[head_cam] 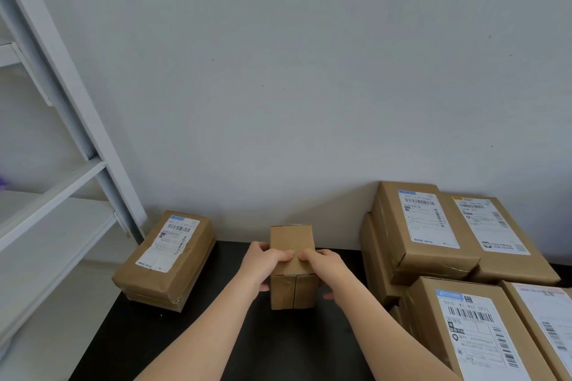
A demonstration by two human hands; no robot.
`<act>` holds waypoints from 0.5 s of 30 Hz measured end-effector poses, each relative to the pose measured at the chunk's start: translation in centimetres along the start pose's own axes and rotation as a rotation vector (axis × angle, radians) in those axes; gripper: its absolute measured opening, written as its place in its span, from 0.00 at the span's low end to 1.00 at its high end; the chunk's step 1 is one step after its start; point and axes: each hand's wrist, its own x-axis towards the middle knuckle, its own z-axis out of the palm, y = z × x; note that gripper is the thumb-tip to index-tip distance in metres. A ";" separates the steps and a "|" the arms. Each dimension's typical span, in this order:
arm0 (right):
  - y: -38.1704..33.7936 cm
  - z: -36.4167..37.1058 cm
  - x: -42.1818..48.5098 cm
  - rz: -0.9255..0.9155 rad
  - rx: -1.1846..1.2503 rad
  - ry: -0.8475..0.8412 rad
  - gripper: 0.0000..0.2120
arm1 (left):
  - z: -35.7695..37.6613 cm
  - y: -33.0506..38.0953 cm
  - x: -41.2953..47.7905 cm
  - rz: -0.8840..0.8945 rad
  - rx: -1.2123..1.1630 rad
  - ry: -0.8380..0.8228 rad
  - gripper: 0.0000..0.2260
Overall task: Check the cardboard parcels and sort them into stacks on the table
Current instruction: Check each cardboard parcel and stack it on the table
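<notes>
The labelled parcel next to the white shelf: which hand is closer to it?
Left. The left hand holds the small box on its left side, the side towards the labelled parcel. The right hand holds the box's right side, farther away.

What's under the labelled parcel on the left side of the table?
Under the labelled parcel lies a second brown parcel, only its side edges showing. Its top is covered, so any label there cannot be seen.
</notes>
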 end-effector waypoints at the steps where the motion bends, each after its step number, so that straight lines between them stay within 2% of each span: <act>1: 0.0 -0.1 0.0 0.010 0.005 0.000 0.30 | -0.1 0.0 0.1 -0.011 -0.005 -0.003 0.30; 15: 0.8 0.6 0.4 -0.032 -0.018 0.040 0.29 | -0.1 -0.3 0.5 -0.055 -0.022 -0.011 0.31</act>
